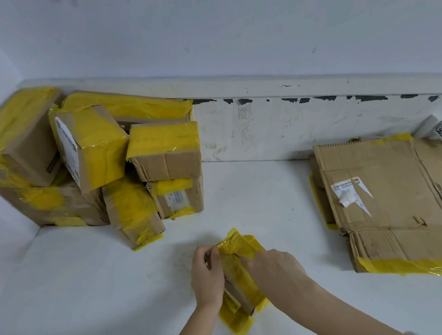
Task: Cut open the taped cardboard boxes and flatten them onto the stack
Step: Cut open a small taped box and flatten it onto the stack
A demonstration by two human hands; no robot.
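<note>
Against far-left corner of white desk (89,278): heap of brown cardboard boxes wrapped in yellow tape (84,166), uncut. Right edge: stack of flattened brown cardboard (400,202). Near middle, under me: small yellow-taped cardboard box (240,275), long axis running away from me. My left hand (206,276) pinches tape at far end; my right hand (276,267) curled on top, blade unseen.

Both forearms enter from the bottom edge, angled up toward centre. Left hand (206,277) — fingers curled, thumb and fingertips pinching at the top. Right hand (276,267) just beside it, back of hand up, fingers curled inward toward the left — fingertips hidden, grip can't be confirmed.
</note>
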